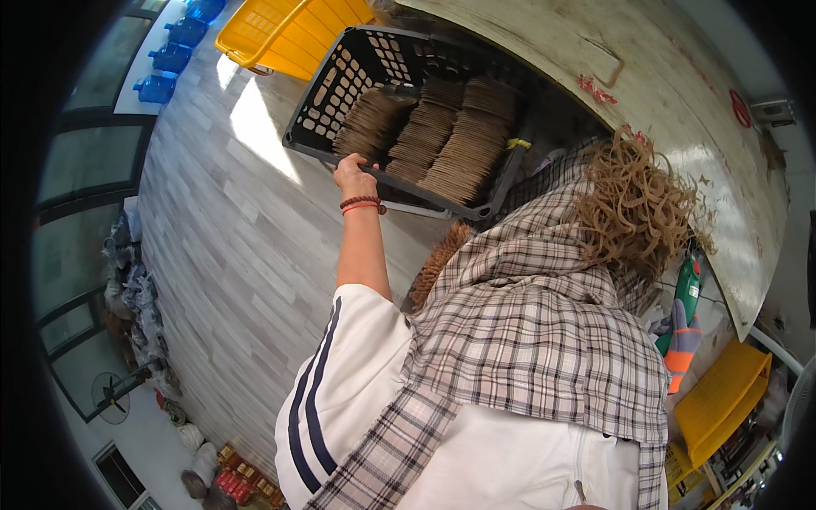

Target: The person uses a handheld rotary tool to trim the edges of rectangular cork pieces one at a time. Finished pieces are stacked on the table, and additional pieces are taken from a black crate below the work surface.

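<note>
At the near left corner of a black plastic crate [429, 196], my left hand [354, 174] is closed round the rim. A red cord and a beaded bracelet circle that wrist. Inside the crate stand several rows of thin brown flat pieces [459, 153], packed on edge; their exact kind I cannot tell. A plaid apron [518, 340] covers my front and lap. On it, toward the table, rests a tangled heap of curly brown strips [637, 200]. My right hand does not show.
A pale worktable [722, 136] runs along the right, with red scraps on it. Beside its near corner are a green tool [688, 285] and a grey-orange glove [682, 344]. Yellow crates stand beyond the black crate [285, 34] and at lower right [722, 399]. Blue water bottles [157, 89] line the far left.
</note>
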{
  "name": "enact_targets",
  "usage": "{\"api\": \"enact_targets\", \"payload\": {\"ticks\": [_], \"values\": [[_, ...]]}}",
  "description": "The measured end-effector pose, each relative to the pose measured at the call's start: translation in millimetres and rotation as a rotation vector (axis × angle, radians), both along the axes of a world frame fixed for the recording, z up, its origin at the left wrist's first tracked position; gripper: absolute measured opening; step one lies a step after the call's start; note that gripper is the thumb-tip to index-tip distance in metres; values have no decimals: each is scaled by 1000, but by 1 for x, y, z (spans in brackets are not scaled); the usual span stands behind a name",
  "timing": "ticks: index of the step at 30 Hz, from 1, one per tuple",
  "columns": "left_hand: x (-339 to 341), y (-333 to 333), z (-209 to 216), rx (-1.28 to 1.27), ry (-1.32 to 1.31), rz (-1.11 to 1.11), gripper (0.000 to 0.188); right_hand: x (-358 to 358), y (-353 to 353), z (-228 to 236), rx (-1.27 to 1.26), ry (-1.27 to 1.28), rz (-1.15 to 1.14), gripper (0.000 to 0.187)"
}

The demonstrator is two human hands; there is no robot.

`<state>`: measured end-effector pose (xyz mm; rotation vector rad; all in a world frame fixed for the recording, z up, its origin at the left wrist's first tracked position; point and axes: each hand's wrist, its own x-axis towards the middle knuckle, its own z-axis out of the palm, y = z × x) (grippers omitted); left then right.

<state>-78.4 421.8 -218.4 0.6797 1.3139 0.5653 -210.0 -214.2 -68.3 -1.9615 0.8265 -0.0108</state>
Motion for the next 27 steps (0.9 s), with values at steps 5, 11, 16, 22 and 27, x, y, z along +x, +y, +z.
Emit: {"api": "enact_targets", "payload": {"ticks": [5,11,16,22,27], "values": [[-2,12,7,-38,-56,-70,46,6,-8,-7,233,-29,-66,24],[10,14,25,40,-45,-56,52,-1,-29,-25,328,-91,-90,23],[7,-4,51,129,-37,-3,57,-2,-28,-28,349,-67,-128,23],[-19,1,43,139,-61,39,61,4,-24,-27,249,-88,-95,23],[-61,12,11,45,-184,-11,41,2,-28,-38,339,-125,-56,24]]}}
